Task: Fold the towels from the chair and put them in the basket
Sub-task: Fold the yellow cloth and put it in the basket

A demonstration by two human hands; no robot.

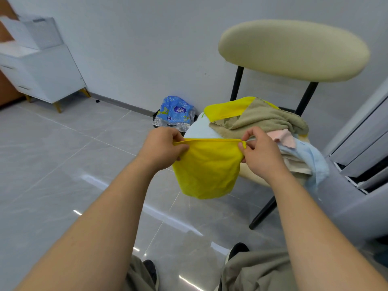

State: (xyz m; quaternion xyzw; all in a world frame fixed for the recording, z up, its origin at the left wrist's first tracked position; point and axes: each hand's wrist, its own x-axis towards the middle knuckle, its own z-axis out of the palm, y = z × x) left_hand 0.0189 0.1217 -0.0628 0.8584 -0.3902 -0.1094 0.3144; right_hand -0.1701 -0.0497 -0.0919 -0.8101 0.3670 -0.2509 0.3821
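Observation:
A yellow towel [206,169] hangs doubled over in the air in front of the chair [294,51]. My left hand [162,147] pinches its top left corner and my right hand [261,153] pinches its top right corner, so the top edge is stretched between them. On the chair seat lies a heap of other towels: a second yellow one [226,111], a tan one [266,118], a pink one [283,138], a light blue one [312,156] that droops over the seat's edge, and a white one [199,129]. No basket is clearly in view.
A black bin [156,116] with blue plastic packaging [176,111] stands on the floor by the wall, behind the towel. A white cabinet [42,74] sits at the far left. A grey panelled unit [361,143] is at the right. My legs and shoes are below.

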